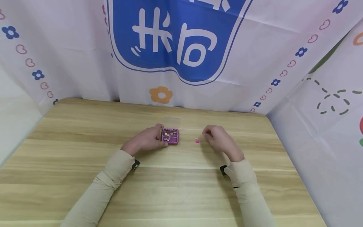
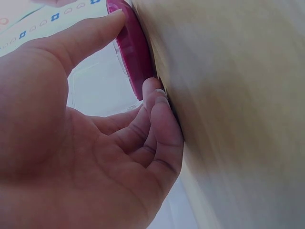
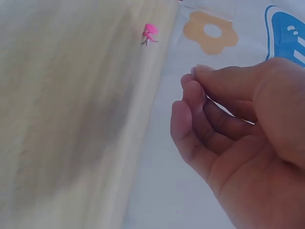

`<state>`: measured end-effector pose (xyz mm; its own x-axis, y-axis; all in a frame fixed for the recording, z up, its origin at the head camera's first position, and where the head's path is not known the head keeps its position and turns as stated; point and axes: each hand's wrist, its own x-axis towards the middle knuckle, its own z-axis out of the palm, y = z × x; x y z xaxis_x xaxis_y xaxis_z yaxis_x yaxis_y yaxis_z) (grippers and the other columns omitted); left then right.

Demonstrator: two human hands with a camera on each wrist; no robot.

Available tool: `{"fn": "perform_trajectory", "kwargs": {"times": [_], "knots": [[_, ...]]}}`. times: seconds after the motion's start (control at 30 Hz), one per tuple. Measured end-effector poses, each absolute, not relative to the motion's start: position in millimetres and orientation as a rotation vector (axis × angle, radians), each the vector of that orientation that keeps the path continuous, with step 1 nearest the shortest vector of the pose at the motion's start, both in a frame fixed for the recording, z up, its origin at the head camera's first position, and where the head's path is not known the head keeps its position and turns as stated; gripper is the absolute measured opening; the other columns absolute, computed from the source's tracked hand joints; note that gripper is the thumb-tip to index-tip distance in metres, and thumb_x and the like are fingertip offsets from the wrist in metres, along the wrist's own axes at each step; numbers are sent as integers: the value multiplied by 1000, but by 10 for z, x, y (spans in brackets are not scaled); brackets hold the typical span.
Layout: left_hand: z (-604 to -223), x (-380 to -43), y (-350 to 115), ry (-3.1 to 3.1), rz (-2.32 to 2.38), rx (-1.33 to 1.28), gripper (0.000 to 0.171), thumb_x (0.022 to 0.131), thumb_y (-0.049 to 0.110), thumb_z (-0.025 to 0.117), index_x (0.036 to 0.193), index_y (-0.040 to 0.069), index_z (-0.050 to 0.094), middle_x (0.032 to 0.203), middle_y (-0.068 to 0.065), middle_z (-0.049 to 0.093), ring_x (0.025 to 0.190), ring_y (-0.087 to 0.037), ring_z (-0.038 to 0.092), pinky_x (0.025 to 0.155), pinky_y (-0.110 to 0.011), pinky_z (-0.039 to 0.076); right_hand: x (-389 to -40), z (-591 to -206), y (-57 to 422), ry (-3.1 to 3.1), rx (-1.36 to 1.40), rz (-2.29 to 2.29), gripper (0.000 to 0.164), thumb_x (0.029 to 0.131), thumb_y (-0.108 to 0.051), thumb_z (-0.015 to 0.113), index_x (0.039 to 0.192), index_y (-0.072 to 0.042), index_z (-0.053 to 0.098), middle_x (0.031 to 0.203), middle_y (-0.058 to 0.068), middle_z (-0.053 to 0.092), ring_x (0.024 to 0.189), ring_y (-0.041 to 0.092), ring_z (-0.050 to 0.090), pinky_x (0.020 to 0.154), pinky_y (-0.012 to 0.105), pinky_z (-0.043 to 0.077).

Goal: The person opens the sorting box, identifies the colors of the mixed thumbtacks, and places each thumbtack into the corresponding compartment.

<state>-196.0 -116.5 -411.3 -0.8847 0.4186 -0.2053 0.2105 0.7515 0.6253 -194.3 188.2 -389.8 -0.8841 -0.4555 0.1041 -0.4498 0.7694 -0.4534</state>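
While left grip [image 1: 146, 139] holds magenta case [image 1: 174, 140], right grip [image 1: 219, 139] together, near pink trinket [image 1: 197, 141].

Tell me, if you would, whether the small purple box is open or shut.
The box is open: its clear lid extends back from the far edge, and small pieces lie uncovered inside.

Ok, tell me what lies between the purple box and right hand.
In the head view, a small pink item lies between the purple box and right hand, on the table.
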Motion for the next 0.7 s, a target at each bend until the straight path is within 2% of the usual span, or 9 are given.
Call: {"fn": "perform_trajectory", "kwargs": {"times": [0.27,0.4,0.53,0.7], "knots": [[-4110,-1968,-1175,2607,873,487,92,81,38,72,145,-1,19,78,-7,61,64,-20,54,58,-34,49,-1981,-3804,1666,2901,-738,-754,11,93,-6,58,96,0,66,88,13,67,69,17,55,65,35,50],[-4112,-1972,-1181,2606,878,488,94,80,39,73,146,-1,18,77,-7,61,64,-20,54,58,-34,49,-1982,-3794,1526,2835,-728,-813,12,93,-1,55,98,3,65,88,16,67,67,17,61,61,33,52],[-4119,-1973,-1190,2614,870,483,94,80,40,73,145,-1,19,73,-7,61,60,-19,53,54,-34,48,-1987,-3819,1387,2844,-789,-794,12,90,4,55,95,1,66,86,10,66,69,14,60,63,32,53],[-4120,-1969,-1185,2616,870,496,92,80,38,74,144,-2,21,76,-7,60,62,-19,54,56,-34,49,-1986,-3857,1239,2867,-884,-712,11,88,1,60,94,-3,68,87,2,65,75,11,55,70,29,52]]}}
